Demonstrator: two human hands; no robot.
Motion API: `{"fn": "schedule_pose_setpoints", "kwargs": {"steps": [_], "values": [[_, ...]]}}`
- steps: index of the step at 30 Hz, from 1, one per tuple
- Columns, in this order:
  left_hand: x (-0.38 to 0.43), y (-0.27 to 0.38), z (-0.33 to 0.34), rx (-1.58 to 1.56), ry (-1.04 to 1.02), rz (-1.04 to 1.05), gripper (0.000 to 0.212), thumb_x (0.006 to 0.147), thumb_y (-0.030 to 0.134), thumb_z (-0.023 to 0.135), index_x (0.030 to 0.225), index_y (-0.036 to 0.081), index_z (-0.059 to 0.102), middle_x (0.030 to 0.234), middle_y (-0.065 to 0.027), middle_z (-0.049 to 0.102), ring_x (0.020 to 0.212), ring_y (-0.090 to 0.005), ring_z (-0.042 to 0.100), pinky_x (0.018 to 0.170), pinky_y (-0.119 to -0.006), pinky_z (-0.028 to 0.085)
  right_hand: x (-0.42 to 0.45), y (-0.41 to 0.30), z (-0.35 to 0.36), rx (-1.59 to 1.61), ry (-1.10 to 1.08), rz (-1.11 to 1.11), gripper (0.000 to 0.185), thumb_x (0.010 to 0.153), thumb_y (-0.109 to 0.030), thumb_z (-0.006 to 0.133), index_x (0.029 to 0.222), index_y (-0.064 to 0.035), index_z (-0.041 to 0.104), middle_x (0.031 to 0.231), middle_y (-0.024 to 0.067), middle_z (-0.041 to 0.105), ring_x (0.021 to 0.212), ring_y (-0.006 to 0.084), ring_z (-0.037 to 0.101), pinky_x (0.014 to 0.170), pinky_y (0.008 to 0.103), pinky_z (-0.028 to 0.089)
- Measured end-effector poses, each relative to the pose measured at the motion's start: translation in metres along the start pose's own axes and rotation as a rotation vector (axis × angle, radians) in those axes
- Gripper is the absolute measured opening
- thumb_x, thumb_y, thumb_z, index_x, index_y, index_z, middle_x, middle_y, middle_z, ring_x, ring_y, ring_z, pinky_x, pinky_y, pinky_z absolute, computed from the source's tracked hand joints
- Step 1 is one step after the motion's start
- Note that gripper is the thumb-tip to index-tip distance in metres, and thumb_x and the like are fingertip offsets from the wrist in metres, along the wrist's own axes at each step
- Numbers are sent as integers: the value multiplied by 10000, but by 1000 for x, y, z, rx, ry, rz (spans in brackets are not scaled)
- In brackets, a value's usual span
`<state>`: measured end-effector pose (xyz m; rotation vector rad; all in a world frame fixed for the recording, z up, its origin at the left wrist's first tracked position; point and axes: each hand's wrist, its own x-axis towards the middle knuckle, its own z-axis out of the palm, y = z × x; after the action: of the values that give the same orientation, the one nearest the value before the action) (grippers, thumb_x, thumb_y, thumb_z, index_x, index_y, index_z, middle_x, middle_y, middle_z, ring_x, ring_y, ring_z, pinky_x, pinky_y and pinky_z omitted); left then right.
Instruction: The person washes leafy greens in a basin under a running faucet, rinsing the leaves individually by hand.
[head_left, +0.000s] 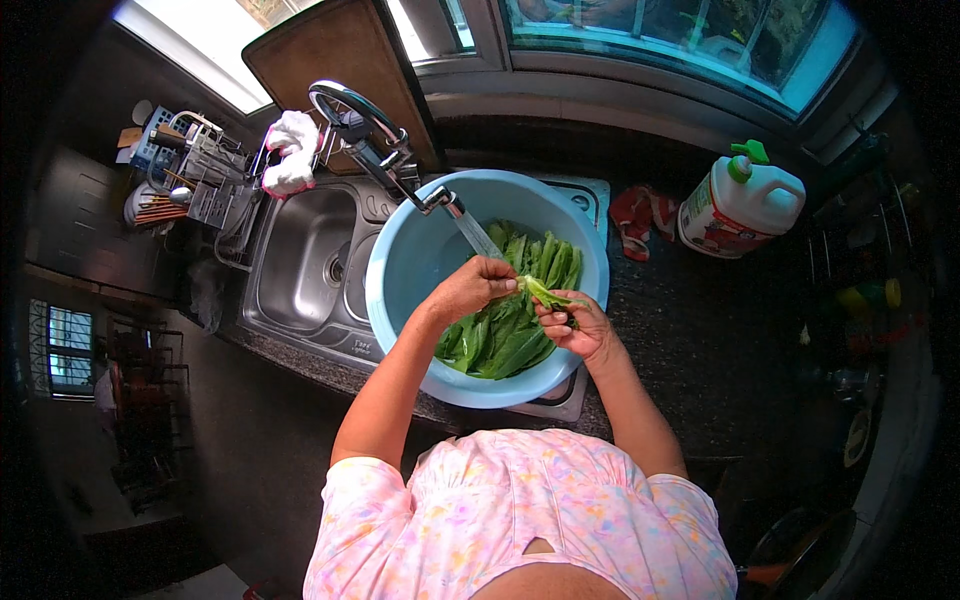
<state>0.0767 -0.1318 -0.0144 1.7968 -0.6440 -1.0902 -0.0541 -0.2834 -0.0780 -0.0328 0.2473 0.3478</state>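
Observation:
A large light-blue plastic basin (405, 247) sits over the right part of the sink, with many long green leaves (510, 341) in it. Water runs into it from a chrome faucet (442, 199). Above the leaves, my left hand (480, 285) pinches the pale base of a small leafy green piece (536, 289) between thumb and fingers. The other end of that piece, with darker leaf parts, is held in the fingers of my right hand (574, 324), palm partly up.
Left of the basin is a steel sink bowl (304, 255), with a dish rack (217, 187) of utensils beyond. A pink-and-white cloth (291, 154) hangs near the faucet. On the dark counter at right are a red cloth (637, 221) and a white pump jug (739, 206).

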Motion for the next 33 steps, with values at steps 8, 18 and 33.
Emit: {"fn": "schedule_pose_setpoints", "kwargs": {"steps": [8, 18, 33], "values": [[3, -6, 41, -573, 224, -238, 227, 840, 220, 501, 924, 10, 502, 762, -41, 526, 567, -123, 489, 470, -250, 405, 15, 17, 6, -514, 305, -307, 178, 739, 28, 496, 917, 26, 498, 758, 81, 525, 569, 119, 505, 470, 215, 417], [48, -66, -21, 490, 511, -259, 255, 727, 175, 523, 911, 8, 582, 848, -213, 584, 821, -387, 556, 659, -478, 441, 27, 34, -31, -1362, 680, -502, 183, 703, -28, 552, 874, 28, 517, 689, 102, 559, 565, 204, 559, 518, 301, 461], [86, -124, 16, 1359, 411, -291, 621, 791, 343, 446, 1304, 52, 252, 1365, -142, 206, 1234, -294, 235, 963, -554, 157, 22, 45, -34, -2593, 652, -201, 518, 750, -71, 446, 1224, 91, 316, 1341, 213, 180, 1238, 408, 137, 996, 535, 79]]}}
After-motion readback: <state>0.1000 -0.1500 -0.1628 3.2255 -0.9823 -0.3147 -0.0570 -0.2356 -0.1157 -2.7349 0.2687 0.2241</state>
